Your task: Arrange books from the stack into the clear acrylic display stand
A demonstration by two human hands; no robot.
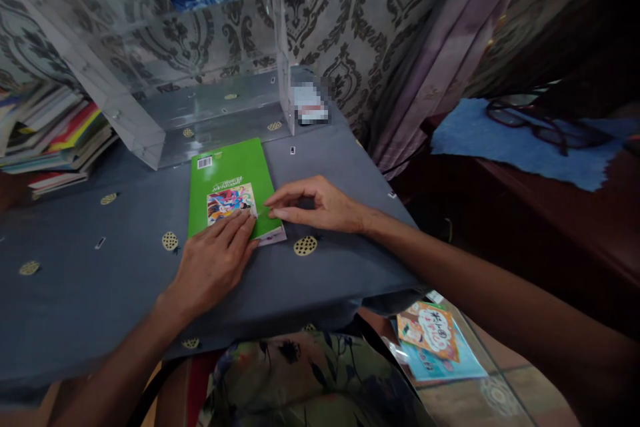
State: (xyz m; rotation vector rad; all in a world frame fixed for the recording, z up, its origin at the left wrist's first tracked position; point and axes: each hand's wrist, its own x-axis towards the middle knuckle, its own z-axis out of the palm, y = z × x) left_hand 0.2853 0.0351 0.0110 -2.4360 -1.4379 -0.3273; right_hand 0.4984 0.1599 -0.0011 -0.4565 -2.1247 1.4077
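The fingers of the left hand [217,257] are laid flat on the book [227,170]; those of the right hand [323,207] are narrowed towards the thumb at its edge, whether pinching cannot be told. The book, on the cloth [130,280] before the clear stand [283,73], is apparently being steadied; lifting would call for an edge grip.

Glasses [543,124] on a blue cloth [465,133], near a mauve curtain [447,73].

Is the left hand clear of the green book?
No, the left hand rests on the green book, partly covering its picture.
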